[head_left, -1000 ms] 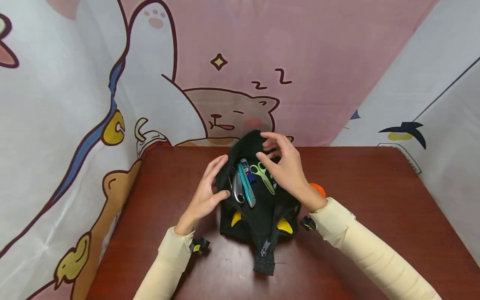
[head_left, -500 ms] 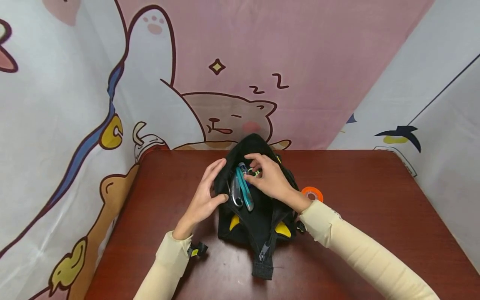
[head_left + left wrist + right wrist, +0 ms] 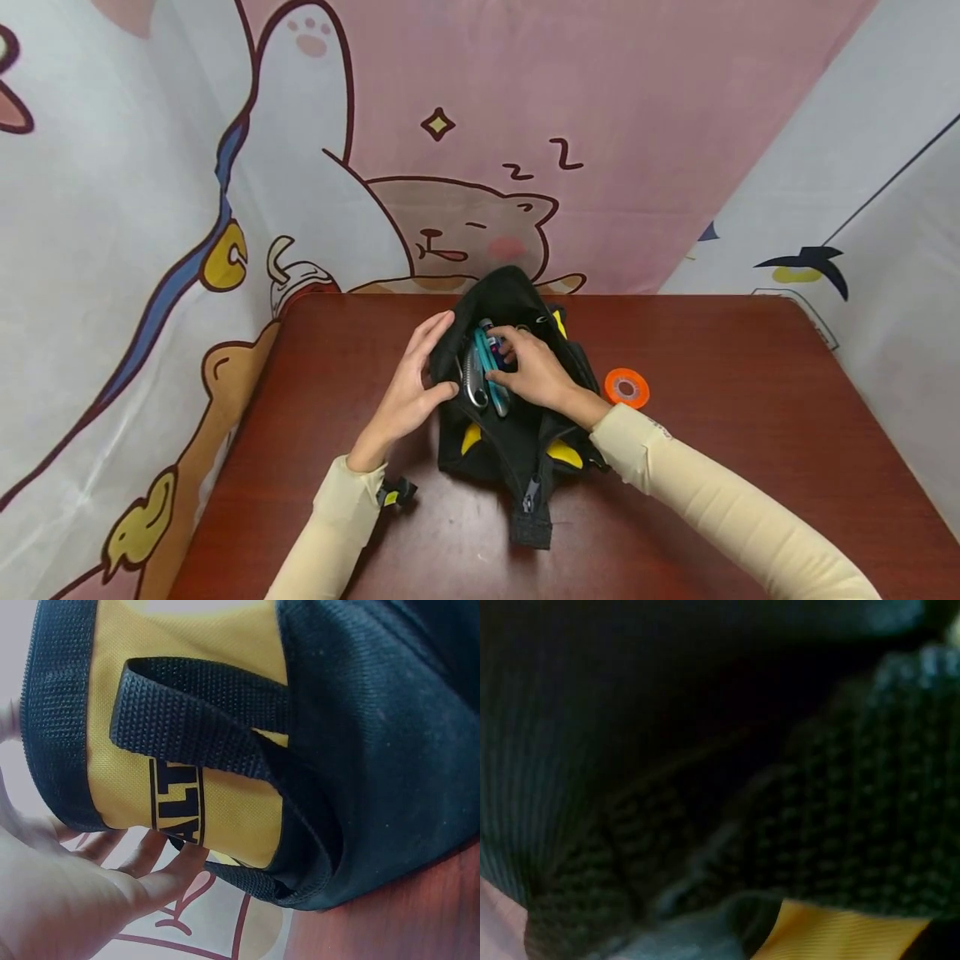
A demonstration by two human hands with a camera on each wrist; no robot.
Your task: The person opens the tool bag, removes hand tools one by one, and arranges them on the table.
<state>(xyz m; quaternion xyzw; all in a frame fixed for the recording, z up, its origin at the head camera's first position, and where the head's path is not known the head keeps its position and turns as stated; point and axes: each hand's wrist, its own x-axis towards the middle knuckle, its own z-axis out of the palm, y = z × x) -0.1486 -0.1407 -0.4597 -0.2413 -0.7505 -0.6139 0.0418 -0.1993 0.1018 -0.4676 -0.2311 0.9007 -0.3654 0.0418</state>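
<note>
We judge the step as reaching into the black bag (image 3: 525, 429): left hand (image 3: 408, 379), fingers loosely spread against its side; right hand (image 3: 534, 367), half-curled inside, hold not discernible; teal knife (image 3: 498, 402), beside that thumb; next need, probably, a sure pinch.

bag (image 3: 527, 423): black, yellow | cutter (image 3: 485, 353): teal | disc (image 3: 639, 390): orange | table (image 3: 720, 375): red-brown

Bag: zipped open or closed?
Open. In the head view the bag gapes wide, the zip pull sits at its near end, and the teal tool shows inside.
</note>
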